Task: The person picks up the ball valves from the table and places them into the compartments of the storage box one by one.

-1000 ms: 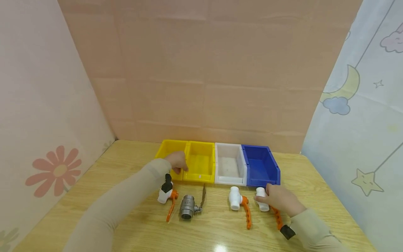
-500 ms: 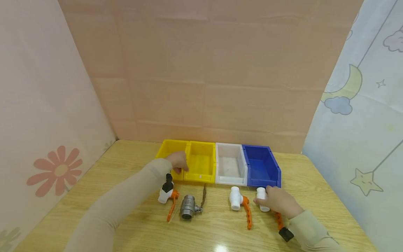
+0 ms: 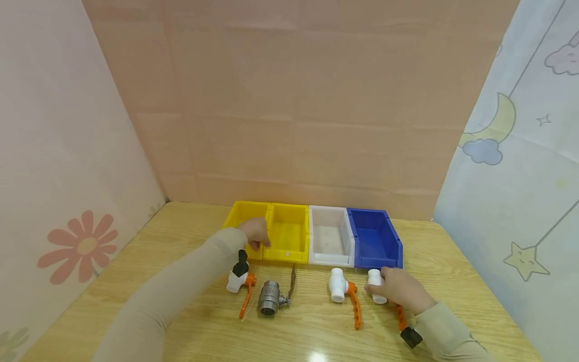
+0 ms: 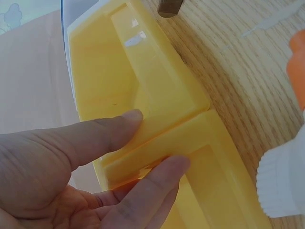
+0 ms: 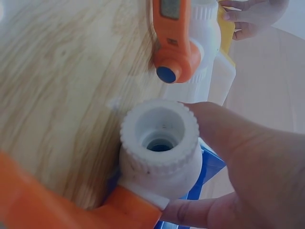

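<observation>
At the two yellow bins, my left hand (image 3: 255,231) pinches their adjoining walls. In the left wrist view, the thumb lies inside the right yellow bin (image 4: 102,71) and the fingers reach into the left yellow bin (image 4: 217,186). My right hand (image 3: 404,289) holds a white plastic ball valve (image 3: 377,287) by its body, in front of the blue bin (image 3: 374,241). The right wrist view shows thumb and finger on opposite sides of this valve's body (image 5: 159,143). Its orange handle (image 3: 400,317) points towards me, with black tape (image 3: 411,337) near its end.
Left of the held valve lies another white ball valve (image 3: 337,285) with an orange handle. A metal ball valve (image 3: 270,297) and a black-taped white valve (image 3: 236,281) lie further left. A white bin (image 3: 329,236) stands between the yellow and blue bins.
My right hand and the taped handle end have shifted very slightly while the valve stays in place. The left hand keeps its position at the yellow bins.
</observation>
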The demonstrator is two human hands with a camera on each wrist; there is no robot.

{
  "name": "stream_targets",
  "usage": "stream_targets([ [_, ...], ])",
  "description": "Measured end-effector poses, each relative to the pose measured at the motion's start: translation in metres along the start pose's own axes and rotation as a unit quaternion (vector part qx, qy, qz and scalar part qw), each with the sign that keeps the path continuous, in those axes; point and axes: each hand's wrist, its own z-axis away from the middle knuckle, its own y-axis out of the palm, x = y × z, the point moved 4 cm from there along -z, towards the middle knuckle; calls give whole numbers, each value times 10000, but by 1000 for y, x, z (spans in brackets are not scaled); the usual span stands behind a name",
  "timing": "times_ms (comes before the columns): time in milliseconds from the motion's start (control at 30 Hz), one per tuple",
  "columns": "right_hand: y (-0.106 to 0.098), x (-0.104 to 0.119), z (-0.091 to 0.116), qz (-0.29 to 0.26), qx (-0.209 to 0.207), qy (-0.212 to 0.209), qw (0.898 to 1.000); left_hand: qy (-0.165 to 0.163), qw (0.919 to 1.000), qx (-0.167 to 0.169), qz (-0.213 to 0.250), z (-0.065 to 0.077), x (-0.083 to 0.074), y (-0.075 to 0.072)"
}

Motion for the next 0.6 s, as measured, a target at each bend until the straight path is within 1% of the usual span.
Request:
stream_targets([
  [333, 0, -2, 0, -330, -28, 33, 9994, -14, 10000, -55, -49, -1, 1, 1],
  [433, -6, -3, 1, -360, -88, 2, 9993, -25, 10000, -61, -65, -1, 1, 0],
  [600, -22, -4, 2, -316, -142, -39, 9994, -46, 10000, -54, -24, -2, 1, 1],
])
